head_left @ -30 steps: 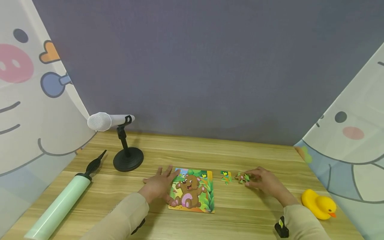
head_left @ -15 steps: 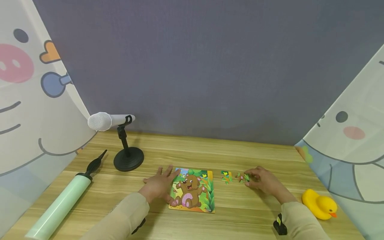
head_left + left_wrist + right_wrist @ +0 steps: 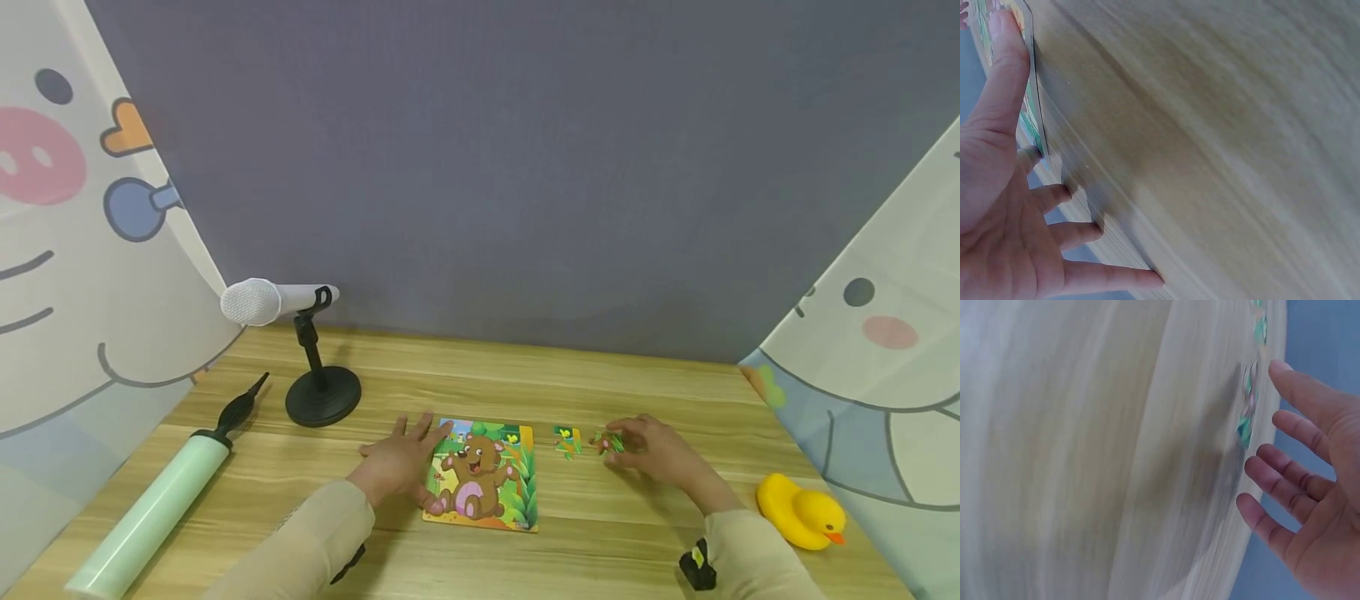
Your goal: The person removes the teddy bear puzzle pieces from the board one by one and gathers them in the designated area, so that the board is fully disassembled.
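Note:
A square bear jigsaw puzzle [image 3: 480,475] lies flat in the middle of the table. My left hand [image 3: 396,467] rests at its left side with fingers spread; the thumb and one finger touch its edge, the other fingertips reach the wood. To the right of the puzzle lies a small jigsaw piece with a yellow bird [image 3: 567,442]. Beyond it lies a brown and green jigsaw piece [image 3: 606,442], partly covered in the head view. My right hand [image 3: 656,450] hovers beside that piece, and in the right wrist view its loose fingers [image 3: 1279,481] hold nothing.
A white microphone [image 3: 262,302] sits on a black stand [image 3: 322,397] at the back left. A pale green hand pump [image 3: 153,517] lies along the left side. At the right is a yellow rubber duck [image 3: 798,510]. A grey panel [image 3: 480,183] closes off the back.
The brown and green piece, tilted in my right fingers a second ago, now lies flat on the table, and those fingers have let go. My left hand has stayed put.

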Motion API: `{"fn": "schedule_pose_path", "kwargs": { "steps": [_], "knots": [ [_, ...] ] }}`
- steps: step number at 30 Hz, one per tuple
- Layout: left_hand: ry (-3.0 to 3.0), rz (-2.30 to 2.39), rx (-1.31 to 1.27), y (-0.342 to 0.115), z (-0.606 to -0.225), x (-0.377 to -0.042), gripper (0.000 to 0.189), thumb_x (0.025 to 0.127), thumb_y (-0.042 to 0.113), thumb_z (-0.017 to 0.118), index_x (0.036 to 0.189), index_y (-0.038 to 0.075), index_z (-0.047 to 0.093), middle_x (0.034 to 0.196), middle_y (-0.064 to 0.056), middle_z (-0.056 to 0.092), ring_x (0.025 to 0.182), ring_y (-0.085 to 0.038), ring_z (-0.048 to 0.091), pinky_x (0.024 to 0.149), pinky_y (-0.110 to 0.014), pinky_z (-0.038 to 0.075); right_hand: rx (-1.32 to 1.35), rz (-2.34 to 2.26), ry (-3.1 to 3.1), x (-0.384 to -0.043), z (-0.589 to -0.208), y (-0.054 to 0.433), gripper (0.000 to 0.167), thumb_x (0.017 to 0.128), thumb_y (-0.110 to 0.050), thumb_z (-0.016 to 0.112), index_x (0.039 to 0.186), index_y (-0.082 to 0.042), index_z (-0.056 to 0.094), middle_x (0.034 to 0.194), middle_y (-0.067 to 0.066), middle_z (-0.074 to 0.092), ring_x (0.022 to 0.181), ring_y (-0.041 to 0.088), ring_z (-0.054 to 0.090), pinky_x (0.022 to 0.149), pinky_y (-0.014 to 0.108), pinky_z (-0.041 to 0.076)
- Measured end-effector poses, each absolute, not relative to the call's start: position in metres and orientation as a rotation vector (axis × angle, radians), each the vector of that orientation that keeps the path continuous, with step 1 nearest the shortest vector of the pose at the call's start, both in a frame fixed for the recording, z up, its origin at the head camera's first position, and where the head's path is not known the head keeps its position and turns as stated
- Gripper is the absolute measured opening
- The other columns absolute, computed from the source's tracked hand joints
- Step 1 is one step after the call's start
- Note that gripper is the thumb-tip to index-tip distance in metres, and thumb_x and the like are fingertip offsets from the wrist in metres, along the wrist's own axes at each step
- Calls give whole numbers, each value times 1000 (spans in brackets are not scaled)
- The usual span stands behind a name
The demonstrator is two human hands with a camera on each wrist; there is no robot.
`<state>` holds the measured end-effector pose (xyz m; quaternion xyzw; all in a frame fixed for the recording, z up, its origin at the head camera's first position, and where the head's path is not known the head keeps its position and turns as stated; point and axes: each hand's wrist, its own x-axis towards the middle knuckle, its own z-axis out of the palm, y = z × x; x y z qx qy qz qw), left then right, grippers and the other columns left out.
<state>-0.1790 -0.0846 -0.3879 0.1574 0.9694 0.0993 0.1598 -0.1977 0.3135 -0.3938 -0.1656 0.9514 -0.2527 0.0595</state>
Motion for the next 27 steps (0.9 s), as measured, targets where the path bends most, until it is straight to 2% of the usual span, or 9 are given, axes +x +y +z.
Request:
{"fn": "schedule_pose_path", "kwargs": {
  "steps": [5, 15, 21, 23, 24, 27],
  "knots": [
    [2771, 291, 448, -85, -388, -179, 118, 61, 46, 91, 160, 15, 33, 166, -19, 23, 146, -55, 22, 80, -86, 39, -511, -829, 2881, -193, -394, 297, 48, 88, -29, 81, 127, -5, 68, 109, 7, 63, 96, 25, 62, 77, 46, 54],
    [2765, 285, 440, -84, -389, -180, 119, 61, 46, 91, 160, 15, 33, 166, -18, 22, 147, -55, 21, 80, -86, 39, -712, -899, 2800, -176, -394, 257, 45, 87, -35, 81, 120, -6, 71, 106, 2, 63, 96, 21, 59, 75, 31, 53],
    [2762, 284, 438, -84, -388, -180, 119, 61, 47, 91, 160, 15, 33, 166, -18, 22, 147, -55, 21, 81, -86, 39, -737, -930, 2755, -165, -395, 231, 42, 87, -33, 82, 119, -8, 72, 110, 2, 64, 96, 20, 57, 81, 36, 52],
    [2762, 283, 436, -84, -388, -179, 119, 61, 47, 91, 160, 15, 33, 166, -18, 21, 147, -55, 21, 81, -85, 39, -729, -957, 2738, -161, -395, 223, 41, 86, -32, 82, 118, -7, 73, 112, 3, 64, 99, 22, 59, 84, 40, 54],
    [2762, 284, 434, -84, -388, -179, 119, 61, 47, 91, 160, 15, 33, 166, -18, 21, 147, -55, 21, 81, -86, 39, -722, -971, 2732, -159, -396, 219, 40, 86, -31, 82, 117, -8, 73, 113, 3, 66, 104, 28, 60, 87, 46, 54],
    [2765, 282, 433, -84, -387, -179, 119, 61, 48, 91, 160, 16, 33, 166, -18, 22, 147, -55, 21, 82, -86, 38, -693, -1006, 2708, -153, -397, 210, 38, 86, -30, 83, 114, -8, 73, 111, 4, 65, 105, 32, 60, 87, 51, 54]
  ]
}}
